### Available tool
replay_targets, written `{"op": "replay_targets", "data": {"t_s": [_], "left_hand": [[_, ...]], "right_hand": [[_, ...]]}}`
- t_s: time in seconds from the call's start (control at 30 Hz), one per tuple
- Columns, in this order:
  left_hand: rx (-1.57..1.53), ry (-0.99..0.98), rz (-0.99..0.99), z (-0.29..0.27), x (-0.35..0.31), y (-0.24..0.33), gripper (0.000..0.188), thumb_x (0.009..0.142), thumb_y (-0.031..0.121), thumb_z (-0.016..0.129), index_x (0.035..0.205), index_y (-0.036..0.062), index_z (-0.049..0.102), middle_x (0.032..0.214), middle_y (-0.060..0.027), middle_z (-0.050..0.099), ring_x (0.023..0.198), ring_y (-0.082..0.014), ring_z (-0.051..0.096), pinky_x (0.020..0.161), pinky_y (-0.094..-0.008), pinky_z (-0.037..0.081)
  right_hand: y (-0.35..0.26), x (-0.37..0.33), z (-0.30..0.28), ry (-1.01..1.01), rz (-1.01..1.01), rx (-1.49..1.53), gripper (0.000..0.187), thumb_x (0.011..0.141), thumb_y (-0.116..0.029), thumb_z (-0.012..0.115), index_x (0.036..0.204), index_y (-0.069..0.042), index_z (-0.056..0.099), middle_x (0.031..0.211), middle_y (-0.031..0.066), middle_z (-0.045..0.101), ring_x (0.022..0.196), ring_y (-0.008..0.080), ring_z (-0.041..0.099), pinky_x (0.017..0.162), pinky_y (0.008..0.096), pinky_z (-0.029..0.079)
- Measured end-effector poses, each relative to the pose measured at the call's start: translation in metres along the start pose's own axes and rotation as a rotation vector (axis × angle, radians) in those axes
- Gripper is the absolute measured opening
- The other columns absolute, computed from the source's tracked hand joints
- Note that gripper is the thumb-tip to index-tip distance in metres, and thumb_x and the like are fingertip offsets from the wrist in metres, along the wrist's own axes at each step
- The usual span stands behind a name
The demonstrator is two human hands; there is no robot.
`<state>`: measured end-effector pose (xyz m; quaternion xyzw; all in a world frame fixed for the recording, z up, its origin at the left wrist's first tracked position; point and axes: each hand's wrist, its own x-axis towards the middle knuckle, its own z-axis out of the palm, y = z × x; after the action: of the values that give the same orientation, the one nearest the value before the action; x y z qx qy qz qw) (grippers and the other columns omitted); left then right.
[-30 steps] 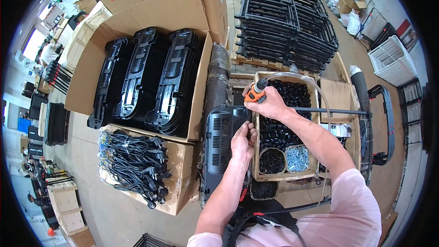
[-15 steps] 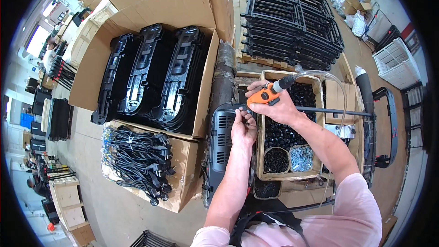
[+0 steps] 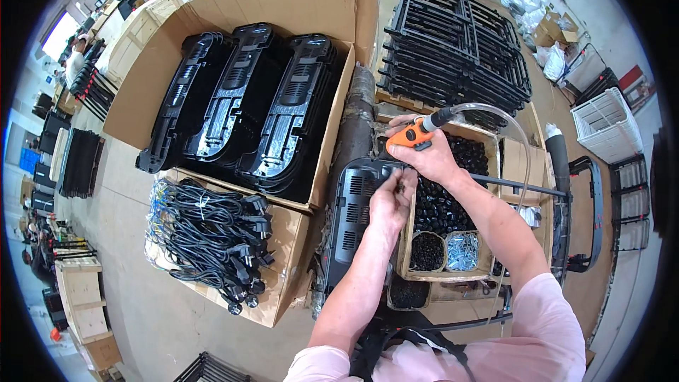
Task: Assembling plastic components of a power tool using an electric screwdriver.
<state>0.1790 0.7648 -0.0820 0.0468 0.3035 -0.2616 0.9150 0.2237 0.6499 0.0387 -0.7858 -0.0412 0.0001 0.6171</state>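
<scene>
My right hand [image 3: 428, 159] is wrapped round an orange air screwdriver [image 3: 409, 138], a clear hose running from its back end. The tool lies across the far end of a long black slotted plastic housing [image 3: 351, 212]; its tip is hidden. My left hand [image 3: 394, 201] is just below the tool, over the housing's right edge. Its fingers are curled together, and whatever they hold is too small to name.
A divided wooden bin [image 3: 404, 255] on the right holds black plastic parts [image 3: 442, 211], small black pieces [image 3: 426, 251] and silver screws [image 3: 462, 251]. At left are a carton [image 3: 338, 124] of black housings [image 3: 247, 99] and bundled power cords [image 3: 212, 233]. Black frames [image 3: 453, 42] are stacked behind.
My left hand has drawn slightly right and toward me, away from the housing's end. The screwdriver stays in my right hand near the same spot. The whole view has shifted a little.
</scene>
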Motion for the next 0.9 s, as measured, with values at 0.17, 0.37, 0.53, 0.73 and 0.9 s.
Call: {"op": "replay_targets", "data": {"t_s": [0.17, 0.37, 0.53, 0.73, 0.9], "left_hand": [[0.205, 0.018, -0.042, -0.014, -0.027, -0.015, 0.022, 0.112, 0.017, 0.051, 0.119, -0.0006, 0.063, 0.103, -0.0104, 0.069, 0.091, -0.0235, 0.072, 0.086, -0.0345, 0.064], [0.325, -0.012, -0.037, -0.035, -0.034, -0.017, 0.026, 0.113, 0.025, 0.051, 0.120, 0.0037, 0.064, 0.087, -0.0004, 0.062, 0.074, -0.0131, 0.060, 0.070, -0.0230, 0.058], [0.418, 0.053, -0.014, -0.023, -0.050, -0.018, 0.026, 0.114, 0.023, 0.048, 0.124, 0.0021, 0.061, 0.099, -0.0072, 0.067, 0.080, -0.0172, 0.066, 0.073, -0.0268, 0.061], [0.441, 0.041, -0.031, -0.018, -0.066, -0.022, 0.026, 0.113, 0.023, 0.051, 0.127, 0.0021, 0.059, 0.102, -0.0083, 0.067, 0.081, -0.0177, 0.066, 0.073, -0.0287, 0.060], [0.486, -0.109, 0.005, -0.046, -0.060, -0.012, 0.026, 0.111, 0.026, 0.056, 0.122, 0.0033, 0.063, 0.099, -0.0056, 0.067, 0.079, -0.0163, 0.064, 0.069, -0.0294, 0.055]], "right_hand": [[0.010, 0.011, 0.006, -0.023, 0.045, -0.054, 0.046, 0.082, -0.013, 0.083, 0.124, -0.005, 0.067, 0.112, 0.0089, 0.075, 0.106, 0.0169, 0.071, 0.100, 0.0337, 0.056], [0.019, 0.022, 0.017, -0.085, 0.058, -0.177, 0.045, 0.083, -0.019, 0.082, 0.124, -0.011, 0.068, 0.111, 0.0064, 0.075, 0.105, 0.0184, 0.071, 0.100, 0.0366, 0.055], [0.016, 0.027, 0.017, -0.102, 0.104, -0.341, 0.034, 0.081, -0.014, 0.081, 0.112, -0.006, 0.071, 0.105, 0.0050, 0.076, 0.099, 0.0155, 0.071, 0.097, 0.0328, 0.055], [0.028, 0.030, 0.013, -0.074, 0.073, -0.278, 0.038, 0.078, -0.027, 0.083, 0.110, -0.009, 0.072, 0.099, 0.0051, 0.073, 0.096, 0.0197, 0.068, 0.093, 0.0366, 0.053], [0.025, 0.029, 0.019, -0.129, 0.044, -0.285, 0.037, 0.079, -0.027, 0.082, 0.109, -0.009, 0.072, 0.099, 0.0049, 0.073, 0.095, 0.0188, 0.068, 0.092, 0.0362, 0.053]]}}
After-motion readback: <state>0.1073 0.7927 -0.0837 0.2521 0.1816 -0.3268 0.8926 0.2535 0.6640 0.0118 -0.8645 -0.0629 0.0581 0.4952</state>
